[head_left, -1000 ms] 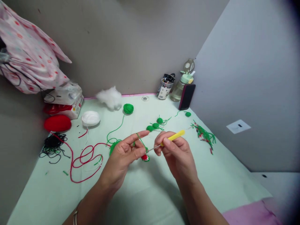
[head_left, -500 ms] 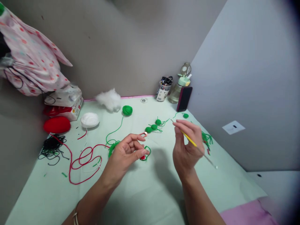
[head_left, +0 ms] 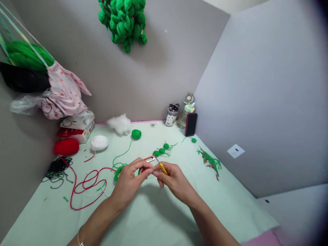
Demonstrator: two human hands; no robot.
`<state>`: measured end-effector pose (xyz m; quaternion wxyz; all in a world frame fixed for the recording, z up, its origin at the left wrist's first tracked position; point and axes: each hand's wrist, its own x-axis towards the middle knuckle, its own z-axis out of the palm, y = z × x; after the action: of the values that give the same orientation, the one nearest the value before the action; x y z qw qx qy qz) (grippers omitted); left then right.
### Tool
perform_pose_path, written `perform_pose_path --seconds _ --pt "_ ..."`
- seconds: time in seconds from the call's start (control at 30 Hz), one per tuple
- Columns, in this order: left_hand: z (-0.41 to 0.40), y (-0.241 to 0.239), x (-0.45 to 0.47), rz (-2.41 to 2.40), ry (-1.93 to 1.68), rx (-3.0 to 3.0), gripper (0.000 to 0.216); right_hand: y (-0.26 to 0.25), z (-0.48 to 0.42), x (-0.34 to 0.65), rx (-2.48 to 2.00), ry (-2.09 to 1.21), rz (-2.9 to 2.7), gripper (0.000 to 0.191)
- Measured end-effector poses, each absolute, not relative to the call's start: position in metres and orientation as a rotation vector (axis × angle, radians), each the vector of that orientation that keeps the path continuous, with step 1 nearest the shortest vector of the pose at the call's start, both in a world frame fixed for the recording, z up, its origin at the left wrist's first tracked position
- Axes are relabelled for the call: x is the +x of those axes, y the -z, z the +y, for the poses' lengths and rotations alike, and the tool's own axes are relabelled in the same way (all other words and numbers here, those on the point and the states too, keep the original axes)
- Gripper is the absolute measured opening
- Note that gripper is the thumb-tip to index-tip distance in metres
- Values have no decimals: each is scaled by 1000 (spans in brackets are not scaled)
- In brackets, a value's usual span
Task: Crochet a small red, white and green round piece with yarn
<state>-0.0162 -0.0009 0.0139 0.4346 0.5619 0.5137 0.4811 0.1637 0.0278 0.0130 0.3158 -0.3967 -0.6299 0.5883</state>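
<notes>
My left hand (head_left: pixel 132 177) is closed in a pinch on a small red and green crochet piece (head_left: pixel 142 169), with a small red-handled cutter (head_left: pixel 149 159) sticking out above the fingers. My right hand (head_left: pixel 172 178) is closed round a yellow-handled crochet hook (head_left: pixel 162 167), its fingertips meeting those of the left hand. Green yarn (head_left: pixel 122 155) runs from the piece back to a small green ball (head_left: pixel 136 134). Three small green crocheted balls (head_left: pixel 161 151) lie on the pale green table (head_left: pixel 159 218) just beyond my hands.
Red yarn loops (head_left: pixel 87 184), black yarn (head_left: pixel 56 167), a red skein (head_left: pixel 66 147), a white skein (head_left: pixel 98 142) and a stuffing tuft (head_left: pixel 119 123) lie at the left. At the back corner stand a jar (head_left: pixel 171 116), a bottle (head_left: pixel 186 111) and a phone (head_left: pixel 191 124). Yarn scraps (head_left: pixel 209 161) lie right.
My right hand swung out to the right with the hook, then came back to meet my left hand. The view has tilted up, showing a hanging cluster of green crocheted pieces.
</notes>
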Motion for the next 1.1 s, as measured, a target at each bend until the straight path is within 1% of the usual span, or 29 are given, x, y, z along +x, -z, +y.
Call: perform_pose_path --seconds 0.07,0.17,0.27,0.4,0.6,0.73,0.83,1.0,1.1 --pt "-4 -16 -12 1276 -1186 1447 18 -9 31 174 -1044 -1613 -1634 32" --pt "-10 -17 -5 1277 -1178 1488 19 -2 32 186 -1016 -1660 -1614 40" --pt "-17 -13 2 1278 -1177 1479 12 2 24 191 -975 -1654 -1616 44" --pt "-29 0 9 1241 -1150 1383 11 0 11 199 -924 -1659 -1623 47" --pt "-44 11 21 1083 -1078 1256 28 -11 8 219 -934 -1655 -1695 44" --pt "-46 15 33 1047 -1068 1257 40 -9 6 224 -980 -1654 -1754 45" --pt "-45 17 37 1052 -1058 1275 36 -3 5 224 -1014 -1651 -1791 46" --pt "-40 17 31 1077 -990 1241 19 2 10 229 -1049 -1648 -1867 42" --pt "-36 25 27 1053 -957 1162 18 3 15 235 -1076 -1650 -1942 39"
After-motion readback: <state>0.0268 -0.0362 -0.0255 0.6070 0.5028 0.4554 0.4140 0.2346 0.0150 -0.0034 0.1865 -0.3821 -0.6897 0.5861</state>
